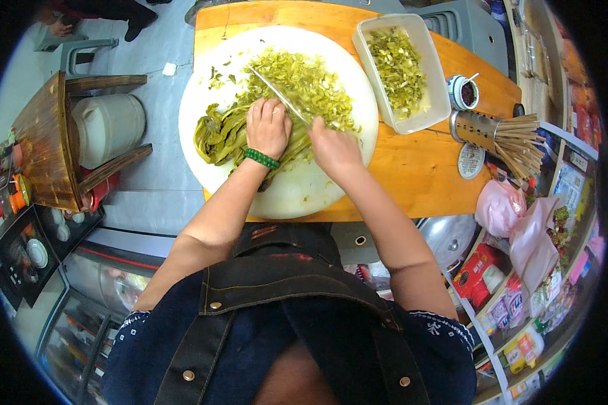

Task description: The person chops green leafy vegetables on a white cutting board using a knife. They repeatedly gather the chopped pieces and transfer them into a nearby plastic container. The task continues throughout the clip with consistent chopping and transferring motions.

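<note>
My left hand [268,127], with a green bead bracelet at its wrist, presses down on a bunch of green pickled leafy vegetable [223,132]. Closed around the handle of a knife [279,94] is my right hand [333,148], slightly blurred. The blade runs up and to the left, close beside the left fingers, between the uncut bunch and a heap of chopped vegetable [304,76]. All of this lies on a round white cutting board [289,205]. The knife's handle is hidden in my fist.
The wooden table [410,187] also bears a plastic container [358,43] of chopped vegetable, a small jar [462,92] with a spoon and a metal holder of chopsticks [473,127]. Shelves of packages stand at right. A wooden stool [63,142] is at left; a person's leg [131,17] shows beyond.
</note>
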Available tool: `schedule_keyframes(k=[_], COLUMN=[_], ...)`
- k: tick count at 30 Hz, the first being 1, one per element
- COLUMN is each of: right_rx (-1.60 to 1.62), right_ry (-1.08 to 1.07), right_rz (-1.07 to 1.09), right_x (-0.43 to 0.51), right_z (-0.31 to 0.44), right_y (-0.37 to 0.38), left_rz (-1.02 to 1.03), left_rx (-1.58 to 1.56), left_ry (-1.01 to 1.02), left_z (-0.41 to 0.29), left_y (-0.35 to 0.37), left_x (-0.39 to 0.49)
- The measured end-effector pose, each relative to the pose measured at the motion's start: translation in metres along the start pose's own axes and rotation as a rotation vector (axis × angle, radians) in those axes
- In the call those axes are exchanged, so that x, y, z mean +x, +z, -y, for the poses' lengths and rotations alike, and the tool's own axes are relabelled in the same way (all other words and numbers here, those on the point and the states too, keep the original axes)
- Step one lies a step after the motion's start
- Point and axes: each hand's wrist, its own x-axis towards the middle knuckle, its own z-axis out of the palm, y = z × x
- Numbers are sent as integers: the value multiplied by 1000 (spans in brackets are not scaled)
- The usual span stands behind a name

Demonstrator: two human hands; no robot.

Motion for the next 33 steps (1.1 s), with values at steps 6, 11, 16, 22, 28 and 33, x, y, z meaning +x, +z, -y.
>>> schedule_keyframes(k=[6, 11, 16, 22, 28, 33], right_rx=[-47, -35, -146, -88, -77, -163], right_ry=[-20, -67, -74, -3, -97, -49], right_rz=[-172, -161, -2, 119, 15, 210], right_x=[8, 5, -36, -12, 11, -28], right_z=[-7, 1, 6, 11, -2, 16], right_y=[30, -7, -57, -23, 1, -77], left_rz=[6, -2, 57, 41, -27, -27], left_rx=[-78, 30, 136, 106, 64, 97], left_ry=[-56, -110, -65, -63, -63, -76], left_z=[-5, 0, 6, 6, 6, 7], left_y=[-10, -23, -16, -14, -14, -11], left_x=[10, 7, 3, 2, 3, 1])
